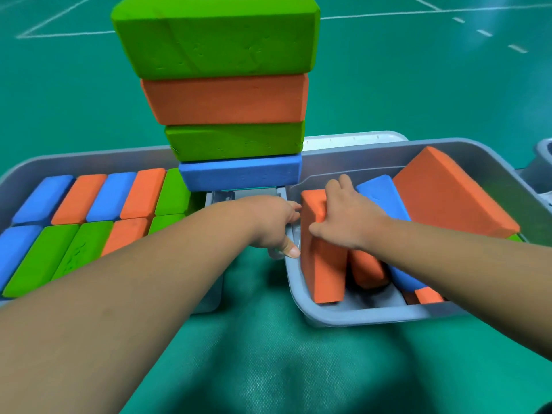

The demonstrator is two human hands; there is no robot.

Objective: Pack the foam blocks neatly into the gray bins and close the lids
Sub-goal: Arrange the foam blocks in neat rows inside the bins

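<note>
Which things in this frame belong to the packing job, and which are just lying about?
Job: left gray plastic bin, packed in rows; right gray plastic bin, jumbled; upright orange foam block gripped by right hand; left hand holding that bin's rim; stack of four foam blocks.
Lying about: green court floor; partial gray container at far right, unused.

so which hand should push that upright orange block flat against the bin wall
Right, probably. The right hand grips the top of the upright orange block inside the right gray bin, next to its left wall. The left hand holds that bin's rim from outside, steadying it.
</note>
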